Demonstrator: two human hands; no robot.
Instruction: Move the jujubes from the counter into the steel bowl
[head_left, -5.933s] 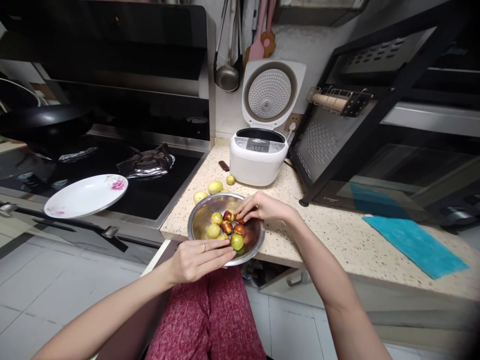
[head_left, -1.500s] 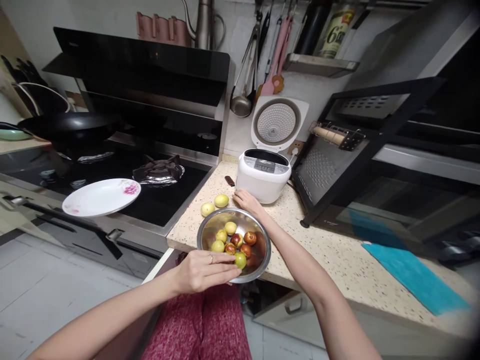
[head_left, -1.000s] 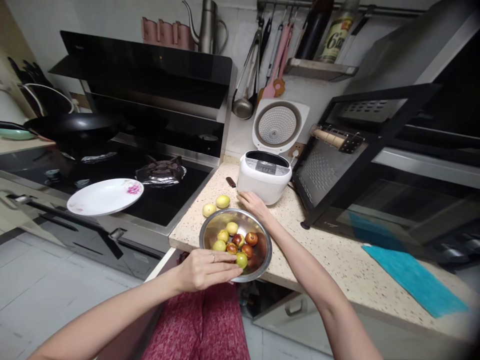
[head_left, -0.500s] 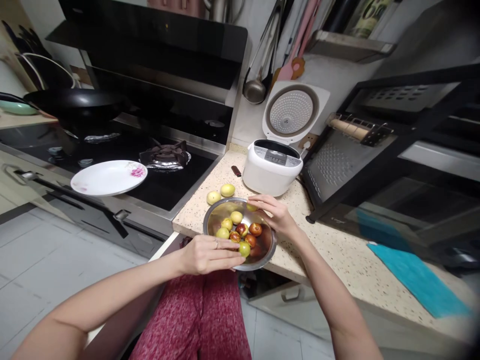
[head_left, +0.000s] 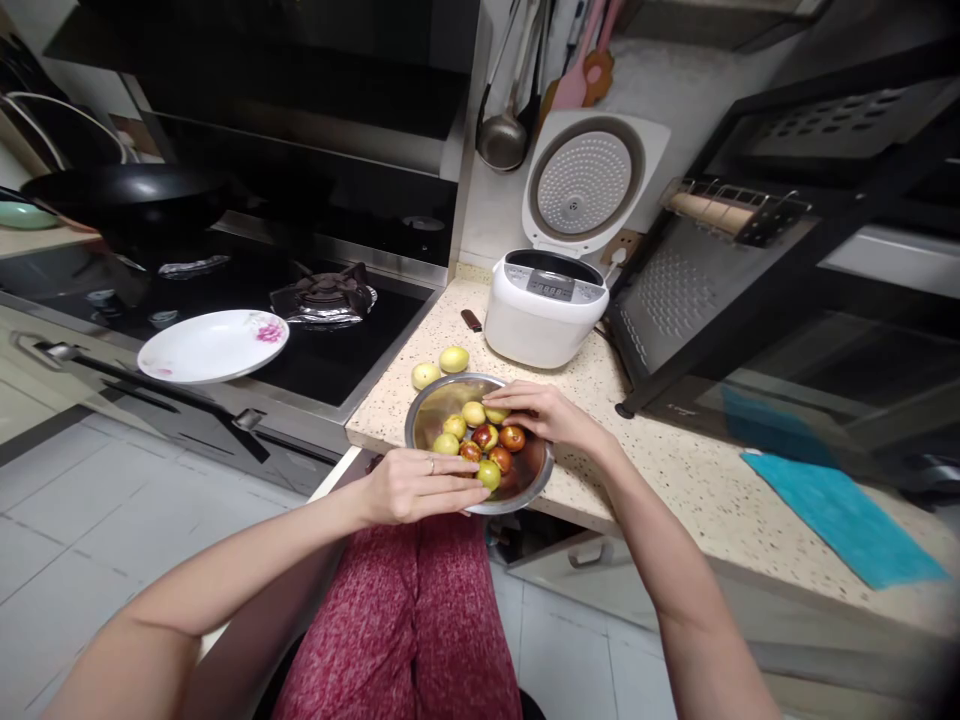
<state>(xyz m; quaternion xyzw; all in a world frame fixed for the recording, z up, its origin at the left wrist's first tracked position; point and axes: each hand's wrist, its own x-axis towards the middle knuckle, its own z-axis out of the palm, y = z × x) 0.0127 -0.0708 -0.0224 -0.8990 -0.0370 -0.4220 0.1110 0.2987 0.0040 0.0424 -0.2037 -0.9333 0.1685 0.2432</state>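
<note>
A metal bowl (head_left: 531,484) at the counter's front edge holds several jujubes, some green-yellow and some red-brown. Over the bowl's near left rim lies my left hand (head_left: 424,484), fingers stretched out, its fingertips touching a green jujube (head_left: 489,475). My right hand (head_left: 541,410) reaches over the right rim with its fingers bent round a yellow-green jujube (head_left: 496,411) at the back of the bowl. Two more yellow-green jujubes, one (head_left: 425,375) and another (head_left: 454,360), rest on the counter behind the bowl.
A white rice cooker (head_left: 544,318) with its lid up stands behind the bowl. On the left, a floral plate (head_left: 210,347) lies at the stove's front edge, and a black wok (head_left: 135,195) sits further back. A black oven rack and a teal cloth (head_left: 847,520) are on the right.
My right hand has moved inward over the bowl, bringing the yellow-green jujube down from the back rim towards the others. My left hand stays at the green jujube. The view has tilted slightly down.
</note>
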